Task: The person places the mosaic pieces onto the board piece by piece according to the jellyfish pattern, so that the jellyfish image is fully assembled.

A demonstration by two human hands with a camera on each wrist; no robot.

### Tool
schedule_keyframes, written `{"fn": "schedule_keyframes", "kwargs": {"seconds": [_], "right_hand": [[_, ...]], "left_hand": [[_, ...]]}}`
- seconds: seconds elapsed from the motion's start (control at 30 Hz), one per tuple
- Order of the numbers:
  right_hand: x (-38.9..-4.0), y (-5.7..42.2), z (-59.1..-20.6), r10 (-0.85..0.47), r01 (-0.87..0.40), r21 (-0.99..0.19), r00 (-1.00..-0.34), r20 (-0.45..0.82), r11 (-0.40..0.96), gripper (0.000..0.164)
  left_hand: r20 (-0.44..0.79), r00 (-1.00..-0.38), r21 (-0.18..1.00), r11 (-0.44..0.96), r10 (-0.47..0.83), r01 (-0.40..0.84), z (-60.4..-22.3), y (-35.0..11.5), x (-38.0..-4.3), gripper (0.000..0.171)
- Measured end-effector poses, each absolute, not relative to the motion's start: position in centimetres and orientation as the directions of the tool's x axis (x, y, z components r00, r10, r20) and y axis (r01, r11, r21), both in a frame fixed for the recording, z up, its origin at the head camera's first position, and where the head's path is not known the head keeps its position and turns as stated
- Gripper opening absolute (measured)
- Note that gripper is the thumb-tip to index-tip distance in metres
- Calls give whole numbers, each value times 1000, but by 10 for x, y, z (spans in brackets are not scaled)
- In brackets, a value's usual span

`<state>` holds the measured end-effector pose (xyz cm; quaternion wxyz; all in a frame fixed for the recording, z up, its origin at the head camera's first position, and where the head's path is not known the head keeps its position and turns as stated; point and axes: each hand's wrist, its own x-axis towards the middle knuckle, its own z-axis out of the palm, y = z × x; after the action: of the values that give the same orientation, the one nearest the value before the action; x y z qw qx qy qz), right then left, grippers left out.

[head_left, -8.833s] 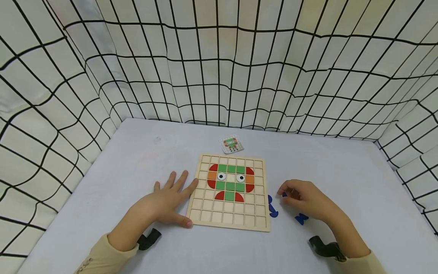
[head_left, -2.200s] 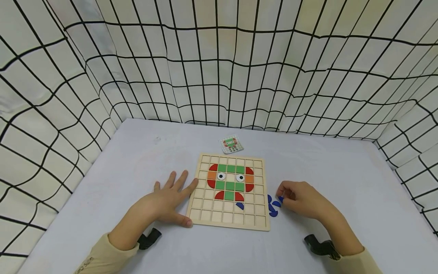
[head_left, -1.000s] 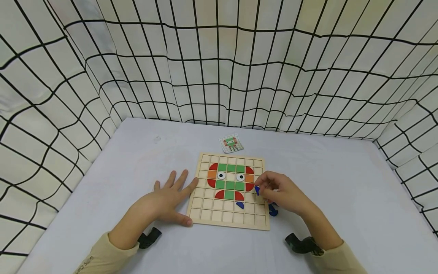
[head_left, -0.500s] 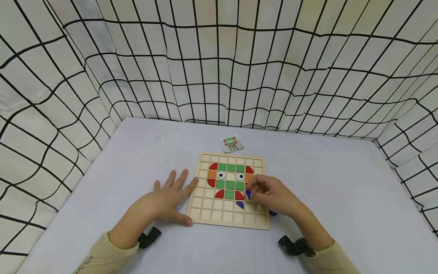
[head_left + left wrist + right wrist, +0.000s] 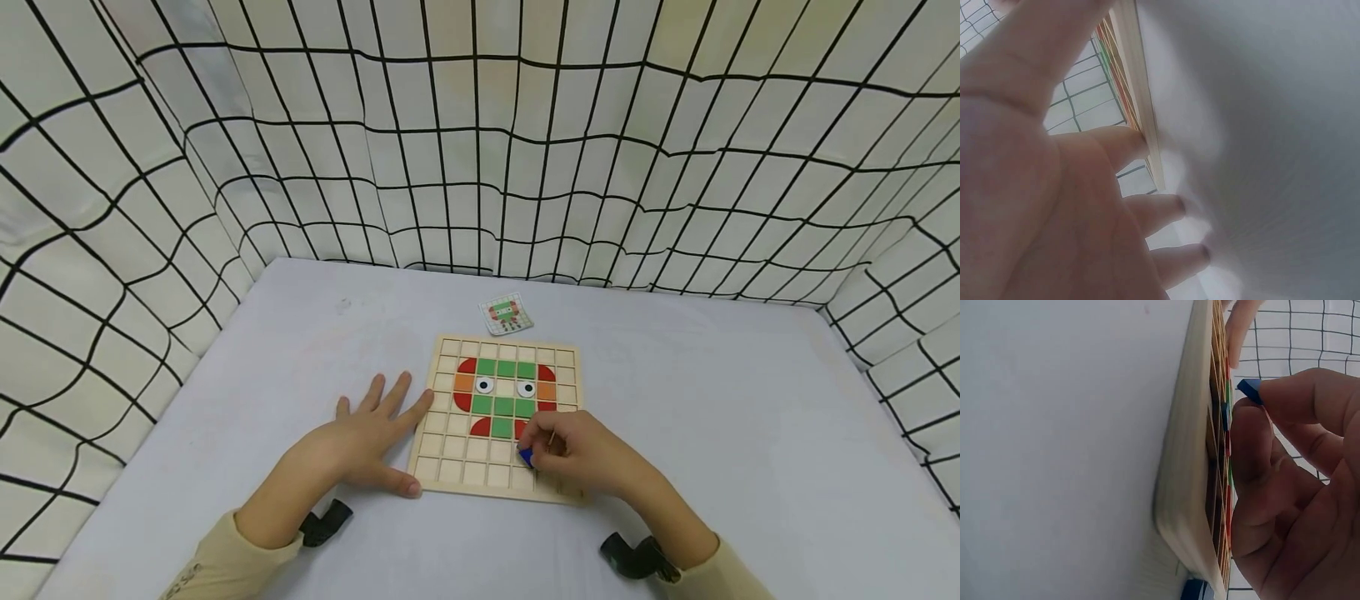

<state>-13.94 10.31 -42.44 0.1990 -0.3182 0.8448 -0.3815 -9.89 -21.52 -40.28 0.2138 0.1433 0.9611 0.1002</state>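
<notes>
My right hand [image 5: 581,454] pinches a blue tile [image 5: 1249,389] between thumb and index finger, over the lower right of the wooden grid board [image 5: 450,473]. Another blue tile [image 5: 1224,417] lies in the grid just below, shown in the right wrist view. Green squares [image 5: 504,407], red curved tiles [image 5: 466,402], orange squares [image 5: 464,383] and two round eye tiles [image 5: 484,386] form a face on the board. With fingers spread, my left hand [image 5: 367,446] lies flat on the table, its index fingertip and thumb at the board's left edge [image 5: 1141,94].
A small picture card [image 5: 506,315] with a similar face lies behind the board on the white table [image 5: 712,400]. One loose blue tile [image 5: 1196,589] shows beside the board's right edge. Black-grid netting [image 5: 480,167] encloses the table's back and sides.
One blue tile was set into the grid below the right red piece. My right hand then took another from beside the board and carried it left over the grid. The left hand stayed put.
</notes>
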Motion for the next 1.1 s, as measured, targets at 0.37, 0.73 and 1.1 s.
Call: {"fn": "schedule_keyframes", "kwargs": {"seconds": [0.37, 0.73, 1.1], "right_hand": [[-130, 97, -420, -688, -422, -687, -709, -156, 591, 15], [-125, 96, -416, -687, -460, -641, -711, -150, 615, 14], [-126, 97, -417, -710, -479, -649, -690, -137, 591, 17]], "left_hand": [[-379, -868, 250, 939, 321, 238, -403, -217, -99, 120], [-382, -866, 253, 938, 323, 238, -405, -217, -99, 120], [-383, -863, 258, 935, 330, 244, -405, -218, -99, 120]]}}
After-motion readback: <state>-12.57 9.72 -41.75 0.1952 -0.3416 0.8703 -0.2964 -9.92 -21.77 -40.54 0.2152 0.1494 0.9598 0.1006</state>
